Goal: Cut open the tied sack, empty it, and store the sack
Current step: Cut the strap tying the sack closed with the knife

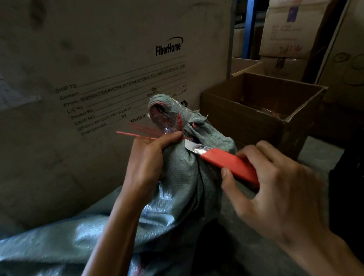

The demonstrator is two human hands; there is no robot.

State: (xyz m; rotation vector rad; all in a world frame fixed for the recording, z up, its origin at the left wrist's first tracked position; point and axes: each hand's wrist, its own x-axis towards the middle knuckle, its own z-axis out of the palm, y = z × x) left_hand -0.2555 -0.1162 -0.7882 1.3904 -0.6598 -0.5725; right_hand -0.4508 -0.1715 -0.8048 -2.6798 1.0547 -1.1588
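Stacked cardboard cartons fill the dim storage room; a large pale cardboard carton printed with "FiberHome" and shipping fields point(107, 63) stands directly behind the work area; an open brown cardboard box point(259, 111) sits on the floor to its right, with reddish contents that are too dark to identify; blue metal shelving uprights point(249, 19) and further cartons point(295, 22) stand beyond it.

A grey-green woven plastic sack point(179, 181) occupies the centre and lower left; its body lies slumped across the foreground, and its gathered neck stands upright in front of the large carton; a thin red plastic tie point(179, 123) binds the neck, with loose red ends point(133, 133) projecting to the left; clear film shows at the bunched mouth above the tie.

The left hand point(150, 161) is closed around the sack neck just below the tie, thumb uppermost; the right hand point(279, 182) is closed around the red plastic handle of a utility knife point(228, 164), thumb pressed on the near side; the extended silver blade point(193, 147) points up and left, its tip against the neck just below the tie and just beside the left thumb.
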